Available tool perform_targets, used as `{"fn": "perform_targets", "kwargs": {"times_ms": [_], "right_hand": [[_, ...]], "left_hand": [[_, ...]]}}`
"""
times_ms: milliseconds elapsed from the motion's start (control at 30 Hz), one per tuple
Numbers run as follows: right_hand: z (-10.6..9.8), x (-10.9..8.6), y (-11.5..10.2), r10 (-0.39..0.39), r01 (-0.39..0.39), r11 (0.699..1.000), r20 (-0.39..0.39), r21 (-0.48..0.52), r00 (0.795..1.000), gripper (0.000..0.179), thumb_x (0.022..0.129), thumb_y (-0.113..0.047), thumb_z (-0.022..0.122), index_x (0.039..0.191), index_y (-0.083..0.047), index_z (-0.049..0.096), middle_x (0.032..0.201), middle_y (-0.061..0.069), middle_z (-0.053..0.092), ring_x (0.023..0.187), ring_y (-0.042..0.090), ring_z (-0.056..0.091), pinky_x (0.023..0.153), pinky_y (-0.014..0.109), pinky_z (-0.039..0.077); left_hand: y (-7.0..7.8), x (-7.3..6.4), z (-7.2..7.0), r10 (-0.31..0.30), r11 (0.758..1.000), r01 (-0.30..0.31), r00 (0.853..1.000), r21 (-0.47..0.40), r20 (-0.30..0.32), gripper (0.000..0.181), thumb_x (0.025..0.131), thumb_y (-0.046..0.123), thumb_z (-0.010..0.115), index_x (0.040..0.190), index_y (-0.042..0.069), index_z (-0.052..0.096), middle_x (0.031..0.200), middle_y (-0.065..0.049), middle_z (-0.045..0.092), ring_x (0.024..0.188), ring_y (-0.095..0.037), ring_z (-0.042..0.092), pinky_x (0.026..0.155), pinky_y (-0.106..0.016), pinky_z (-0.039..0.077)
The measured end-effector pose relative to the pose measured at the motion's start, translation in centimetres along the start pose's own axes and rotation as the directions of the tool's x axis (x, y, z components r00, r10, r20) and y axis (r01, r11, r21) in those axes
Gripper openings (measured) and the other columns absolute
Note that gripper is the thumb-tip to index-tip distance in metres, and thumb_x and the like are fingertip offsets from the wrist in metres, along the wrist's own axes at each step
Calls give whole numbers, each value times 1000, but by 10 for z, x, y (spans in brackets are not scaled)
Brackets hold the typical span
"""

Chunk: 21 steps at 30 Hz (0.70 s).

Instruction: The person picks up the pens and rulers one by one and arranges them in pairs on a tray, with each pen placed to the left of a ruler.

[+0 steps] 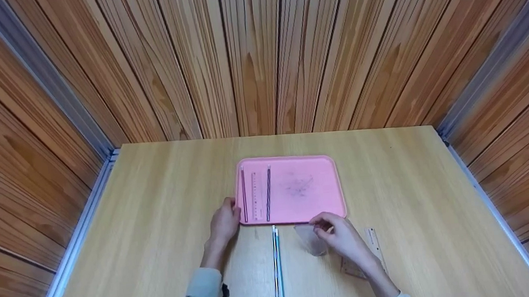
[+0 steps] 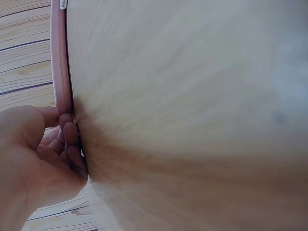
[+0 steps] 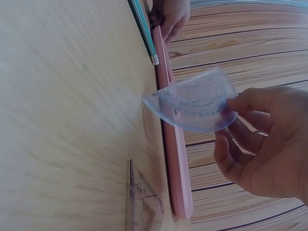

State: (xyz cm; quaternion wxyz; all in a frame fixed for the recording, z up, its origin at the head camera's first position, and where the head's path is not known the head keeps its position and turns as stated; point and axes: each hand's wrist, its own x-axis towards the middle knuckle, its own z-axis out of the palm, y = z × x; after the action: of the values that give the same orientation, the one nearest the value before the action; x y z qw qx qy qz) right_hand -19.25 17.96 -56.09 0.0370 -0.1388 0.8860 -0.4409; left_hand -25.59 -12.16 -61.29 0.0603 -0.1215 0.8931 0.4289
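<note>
My left hand (image 1: 224, 224) grips the pink tray (image 1: 329, 186) at its left edge, thumb and fingers closing on the rim (image 2: 60, 62). Between the thumb and fingers of my right hand (image 1: 343, 235) is a clear plastic protractor (image 3: 197, 103), held by one end. In the head view the protractor (image 1: 311, 241) hangs just in front of the tray's near edge. Inside the tray, toward its left side, lie a clear ruler (image 1: 256, 195) and two dark pencils, one on the left (image 1: 244, 194) and one on the right (image 1: 268, 193) of it.
Two more pencils (image 1: 275, 268) lie side by side on the wooden table (image 1: 162, 192), in front of the tray. Partly under my right forearm is a clear set square (image 1: 374, 242). Dark smudges mark the tray floor. Wood-panelled walls (image 1: 255, 57) enclose the table.
</note>
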Motion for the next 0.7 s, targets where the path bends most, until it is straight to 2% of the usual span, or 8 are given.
{"fn": "perform_targets", "kwargs": {"times_ms": [133,267,433,567,700], "right_hand": [[0,3,-1,16,-15,999,-15,36,1000,15,91,-2,66,103,-10,71,92,3,69,84,14,63,74,23,53],[0,7,-2,44,-42,995,-27,85,999,18,89,1,67,103,-8,70,93,5,69,82,14,64,72,22,55],[2,12,-2,61,-55,990,-36,132,998,17,88,1,67,104,-6,69,91,8,69,76,14,66,68,22,56],[3,17,-3,56,-48,988,-51,143,997,17,88,0,68,104,-5,69,90,8,69,73,14,67,65,22,56],[3,23,-4,57,-47,987,-66,153,996,17,88,0,68,104,-5,70,89,8,69,72,17,67,64,22,55]], "left_hand": [[0,0,-1,24,1000,-24,1000,1,-3,33,104,21,50,135,8,52,115,-9,69,94,-17,67,74,-31,54],[0,0,-2,44,999,-44,999,3,-2,34,104,20,49,135,6,51,109,-9,70,84,-16,64,64,-29,48],[-1,0,-1,25,1000,-25,1000,2,-3,34,104,21,49,135,8,51,115,-9,69,90,-16,64,72,-30,51],[-1,-1,0,32,999,-32,999,-10,-8,34,104,22,49,135,8,51,120,-10,68,95,-16,65,79,-33,54],[-1,-1,0,35,999,-35,999,-11,-10,34,104,22,49,135,7,52,118,-10,69,96,-18,66,79,-34,54]]}}
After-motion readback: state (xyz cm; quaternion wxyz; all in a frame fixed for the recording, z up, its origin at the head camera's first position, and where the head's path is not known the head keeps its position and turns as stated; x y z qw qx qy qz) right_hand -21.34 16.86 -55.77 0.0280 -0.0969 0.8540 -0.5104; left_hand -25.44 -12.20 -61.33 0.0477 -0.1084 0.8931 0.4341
